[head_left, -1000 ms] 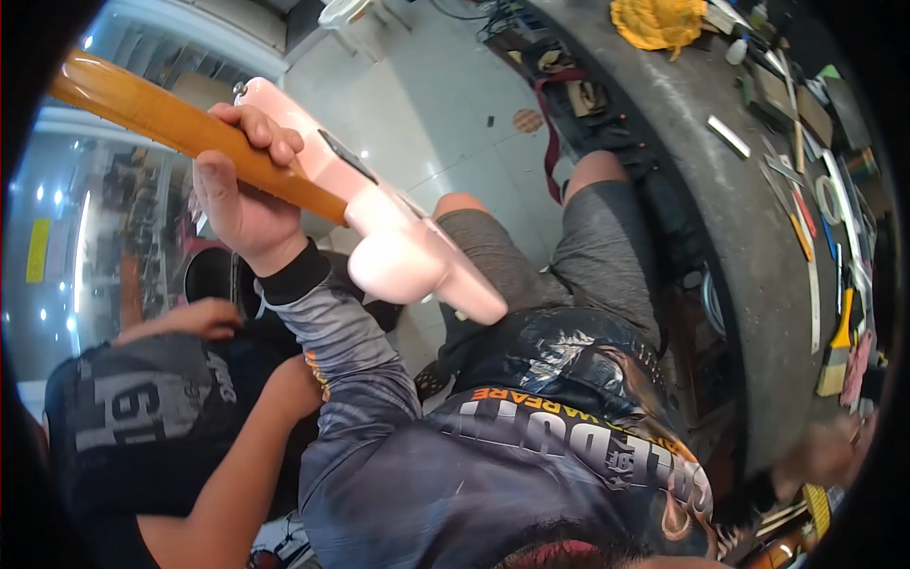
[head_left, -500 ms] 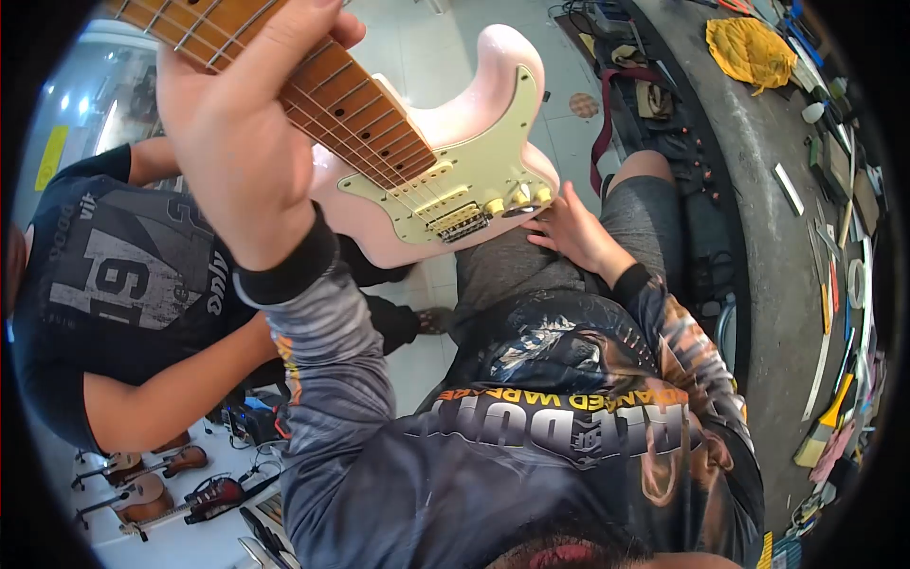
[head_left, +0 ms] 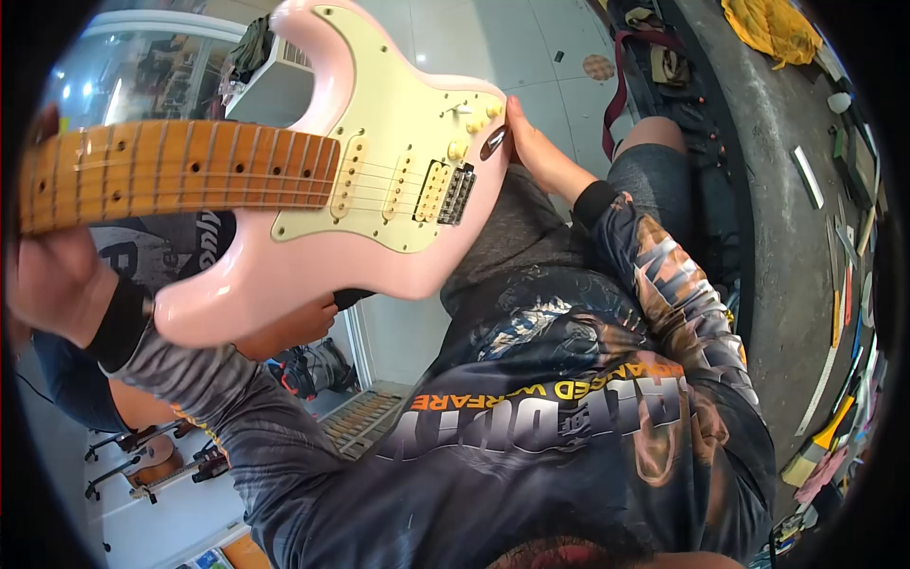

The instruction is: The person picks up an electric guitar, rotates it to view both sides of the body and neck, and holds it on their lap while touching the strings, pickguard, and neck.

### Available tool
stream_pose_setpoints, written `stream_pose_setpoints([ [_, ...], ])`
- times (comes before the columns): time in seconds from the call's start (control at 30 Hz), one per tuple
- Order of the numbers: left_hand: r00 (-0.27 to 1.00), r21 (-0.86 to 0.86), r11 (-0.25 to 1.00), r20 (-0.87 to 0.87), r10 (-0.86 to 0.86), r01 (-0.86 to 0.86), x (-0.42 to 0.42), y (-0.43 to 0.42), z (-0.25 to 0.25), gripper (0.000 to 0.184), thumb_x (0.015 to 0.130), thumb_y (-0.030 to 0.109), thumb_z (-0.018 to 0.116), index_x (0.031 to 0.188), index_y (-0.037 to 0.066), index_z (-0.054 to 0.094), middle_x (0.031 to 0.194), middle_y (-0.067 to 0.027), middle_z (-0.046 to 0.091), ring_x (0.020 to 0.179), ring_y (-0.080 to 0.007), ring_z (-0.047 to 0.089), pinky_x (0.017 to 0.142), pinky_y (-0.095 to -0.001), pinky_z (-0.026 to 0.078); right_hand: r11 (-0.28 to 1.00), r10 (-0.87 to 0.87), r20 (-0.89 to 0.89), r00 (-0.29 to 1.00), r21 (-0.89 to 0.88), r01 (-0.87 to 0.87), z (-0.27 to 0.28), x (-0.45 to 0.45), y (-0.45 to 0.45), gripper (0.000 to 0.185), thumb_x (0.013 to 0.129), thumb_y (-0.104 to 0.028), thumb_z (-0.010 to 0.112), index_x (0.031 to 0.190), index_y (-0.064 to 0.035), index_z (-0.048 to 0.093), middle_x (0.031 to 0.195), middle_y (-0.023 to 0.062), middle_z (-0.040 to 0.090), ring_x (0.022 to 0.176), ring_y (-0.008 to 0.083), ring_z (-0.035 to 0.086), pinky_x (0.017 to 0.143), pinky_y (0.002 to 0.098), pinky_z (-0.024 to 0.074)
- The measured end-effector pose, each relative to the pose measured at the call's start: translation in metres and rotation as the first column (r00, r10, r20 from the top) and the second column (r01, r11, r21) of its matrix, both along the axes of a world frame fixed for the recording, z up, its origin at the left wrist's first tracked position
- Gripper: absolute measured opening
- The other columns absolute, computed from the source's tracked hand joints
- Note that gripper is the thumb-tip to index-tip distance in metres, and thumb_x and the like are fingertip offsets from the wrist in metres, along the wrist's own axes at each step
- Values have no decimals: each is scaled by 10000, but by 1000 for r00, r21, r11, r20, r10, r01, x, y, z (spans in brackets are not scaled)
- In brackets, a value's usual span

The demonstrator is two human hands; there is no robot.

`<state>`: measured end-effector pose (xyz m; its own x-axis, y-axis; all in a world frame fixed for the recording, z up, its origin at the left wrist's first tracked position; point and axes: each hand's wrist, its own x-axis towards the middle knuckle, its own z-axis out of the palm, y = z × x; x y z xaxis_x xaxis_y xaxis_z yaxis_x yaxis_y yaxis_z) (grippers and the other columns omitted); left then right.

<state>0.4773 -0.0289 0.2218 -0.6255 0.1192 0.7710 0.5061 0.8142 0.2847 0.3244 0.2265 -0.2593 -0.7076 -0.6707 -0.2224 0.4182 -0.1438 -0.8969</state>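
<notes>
A pale pink electric guitar (head_left: 237, 275) with a cream pickguard is held tilted in front of me, its face and strings turned up toward the camera. My left hand (head_left: 62, 280) is at the far left, closed around the maple neck (head_left: 218, 166), with its fingers partly hidden behind it. My right hand (head_left: 545, 156) grips the rim of the body at its tail end, close to the knobs and the oval jack plate (head_left: 494, 143). Some of its fingers are hidden behind the body.
On the right, a dark workbench (head_left: 749, 190) bears a yellow cloth (head_left: 773, 30), a brush (head_left: 815, 450) and several hand tools. Another person's hand (head_left: 308, 322) and dark shirt show behind the guitar. Several small guitars (head_left: 156, 460) are at the lower left.
The guitar has turned from its back to its face, and its neck has swung level to the left. My right hand has come into view and taken hold of the body's edge.
</notes>
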Motion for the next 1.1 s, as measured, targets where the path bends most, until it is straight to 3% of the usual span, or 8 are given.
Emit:
stream_pose_setpoints([
  [0.1, 977, -310, 949, -211, -15, -53, 22, -5, 4, 200, 1099, 160, 674, 1098, -38, 645, 972, -176, 699, 790, -239, 713, 699, -344, 616, 987, 102, -161, 982, 143, -79, 31, -15, 4, 845, 1187, -712, 205, 1473, -54, 651, 1318, 103, 712, 1194, 209, 629, 1067, 404, 516],
  [0.2, 903, -197, 952, -407, 136, -232, 60, -1, -2, 167, 1072, 141, 644, 1078, -24, 621, 971, -159, 665, 812, -237, 685, 736, -347, 596, 995, -9, -273, 962, 92, 35, 65, -17, 1, 781, 1201, -671, 222, 1138, -59, 703, 992, 38, 708, 883, 129, 557, 831, 311, 476],
  [0.37, 943, 301, 954, -314, 113, -13, 164, -24, 13, 129, 996, 110, 600, 1057, -3, 592, 989, -137, 591, 880, -244, 631, 847, -359, 561, 995, -81, -545, 834, -1, 96, 90, -48, -9, 720, 1214, -624, 264, 1153, -54, 699, 1030, 39, 710, 943, 110, 586, 924, 300, 483],
  [0.4, 944, 357, 933, -320, 78, 44, 184, -25, 18, 125, 981, 104, 591, 1053, 1, 586, 992, -132, 576, 894, -246, 620, 869, -361, 554, 995, -68, -587, 807, 22, 100, 101, -49, -7, 783, 1207, -636, 251, 1442, 10, 626, 1374, 204, 706, 1306, 284, 659, 1161, 406, 477],
  [0.6, 894, 560, 801, -443, 73, 212, 267, -4, 6, 131, 922, 39, 567, 1049, 20, 543, 1018, -101, 529, 901, -229, 577, 897, -362, 533, 993, -89, -774, 627, -22, 114, 139, -49, -6, 752, 1215, -607, 285, 1392, 13, 671, 1210, 171, 766, 1120, 255, 728, 1058, 387, 534],
  [0.73, 856, 614, 747, -502, 122, 253, 293, 9, -25, 158, 941, 2, 549, 1098, 10, 525, 1037, -103, 541, 899, -229, 595, 872, -351, 552, 998, 50, -737, 675, 22, -51, 173, -36, 19, 565, 1242, -475, 292, 1305, -4, 596, 1312, 353, 707, 1283, 450, 688, 1098, 486, 496],
  [0.87, 724, 748, 657, -406, 558, -88, 318, 7, -70, 132, 981, 17, 548, 1112, 2, 535, 1065, -116, 575, 960, -237, 636, 916, -364, 570, 999, 54, -766, 641, 40, -37, 173, -29, 27, 545, 1244, -448, 297, 1314, 5, 592, 1234, 341, 702, 1200, 494, 693, 1052, 497, 518],
  [1.1, 838, 819, 572, -284, 466, -40, 357, -28, -99, 262, 1013, 86, 547, 1200, -69, 646, 1108, -204, 721, 1066, -306, 734, 1049, -452, 592, 978, 188, -840, 509, 210, -14, 195, -20, 44, 488, 1237, -381, 333, 1327, 29, 583, 1135, 310, 660, 1095, 517, 694, 961, 538, 532],
])
